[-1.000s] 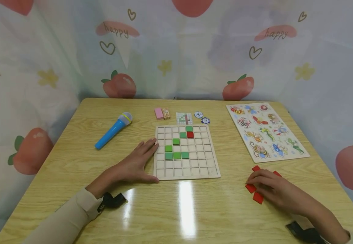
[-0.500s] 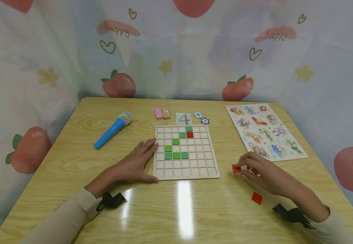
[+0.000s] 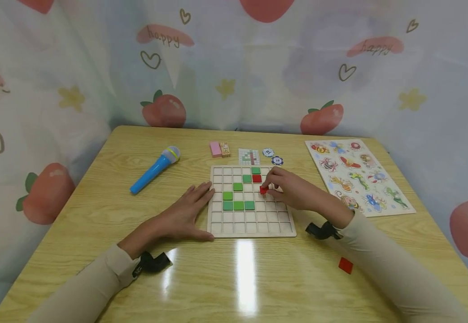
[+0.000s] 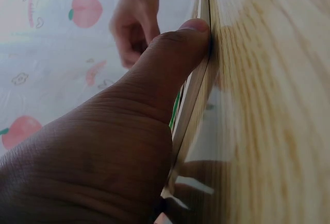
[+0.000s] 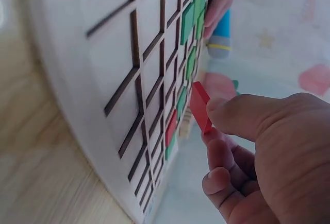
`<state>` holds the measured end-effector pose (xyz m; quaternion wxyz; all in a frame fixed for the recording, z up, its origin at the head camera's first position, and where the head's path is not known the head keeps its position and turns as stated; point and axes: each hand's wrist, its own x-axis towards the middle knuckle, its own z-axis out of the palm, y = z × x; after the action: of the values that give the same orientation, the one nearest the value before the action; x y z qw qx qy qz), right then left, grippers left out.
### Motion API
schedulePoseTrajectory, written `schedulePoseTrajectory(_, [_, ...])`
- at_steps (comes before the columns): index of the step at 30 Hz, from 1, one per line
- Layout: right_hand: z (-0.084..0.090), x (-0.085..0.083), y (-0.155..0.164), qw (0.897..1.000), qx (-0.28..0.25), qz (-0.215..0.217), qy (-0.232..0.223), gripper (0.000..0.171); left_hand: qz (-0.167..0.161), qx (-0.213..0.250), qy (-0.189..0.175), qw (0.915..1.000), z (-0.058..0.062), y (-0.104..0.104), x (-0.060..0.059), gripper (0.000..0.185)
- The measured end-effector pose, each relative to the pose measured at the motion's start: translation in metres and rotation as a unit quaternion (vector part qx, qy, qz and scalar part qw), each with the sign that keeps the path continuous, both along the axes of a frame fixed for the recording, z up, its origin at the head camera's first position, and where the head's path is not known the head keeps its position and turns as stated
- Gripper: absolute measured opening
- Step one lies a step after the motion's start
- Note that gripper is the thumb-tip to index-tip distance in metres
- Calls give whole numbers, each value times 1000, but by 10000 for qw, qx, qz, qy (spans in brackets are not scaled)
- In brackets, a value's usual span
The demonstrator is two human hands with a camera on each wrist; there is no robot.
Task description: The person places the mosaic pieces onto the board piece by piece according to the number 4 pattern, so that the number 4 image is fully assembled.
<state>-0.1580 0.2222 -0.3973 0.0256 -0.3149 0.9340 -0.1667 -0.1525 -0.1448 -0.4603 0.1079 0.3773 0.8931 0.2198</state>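
Observation:
A wooden grid board [image 3: 251, 229] lies at the middle of the table, with several green tiles [image 3: 238, 205] and one red tile [image 3: 256, 178] set in its squares. My left hand [image 3: 183, 214] rests along the board's left edge, fingers straight and thumb at the near corner. In the left wrist view its thumb [image 4: 193, 28] touches the board's side. Over the right part of the board, my right hand [image 3: 292, 188] pinches another red tile [image 5: 200, 106] between thumb and fingers. That tile is tilted above the squares, just nearer than the placed red one.
A loose red tile [image 3: 345, 265] lies near the right forearm. Behind the board are a pattern card [image 3: 249, 156], two poker chips [image 3: 277, 160] and two small blocks [image 3: 215, 149]. A toy microphone [image 3: 153, 172] lies left; an insect puzzle board [image 3: 359, 177] lies right.
My right hand has gone from the red tiles at the right to above the board, carrying a red tile. My left hand stays at the board's edge.

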Motion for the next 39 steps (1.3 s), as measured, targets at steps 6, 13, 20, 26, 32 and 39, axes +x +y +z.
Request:
schedulePoseTrajectory(6, [-9,-19,-6,9995,-10,-59,-295,13,-76,-9,-5,10000,1,7,-1,132])
schedulePoseTrajectory(13, [-13,-23,-2,9999,-110,76,-79,9,-94,-51,93,9999,6,11,-4,132])
schedulePoseTrajectory(20, [-9,2,10,9993,0,149,334,24,-133,-36,74,9999,6,12,-4,132])
schedulePoseTrajectory(26, [6,67,47,9991,-92,-356,229,25,-63,-69,23,10000,6,10,-1,132])
schedulePoseTrajectory(32, [9,126,89,9945,-14,-913,-510,26,16,-10,-46,10000,7,4,2,132])
schedulePoseTrajectory(39, [-5,164,117,9769,-268,-1415,-1580,52,46,-10,1,10000,2,1,3,132])
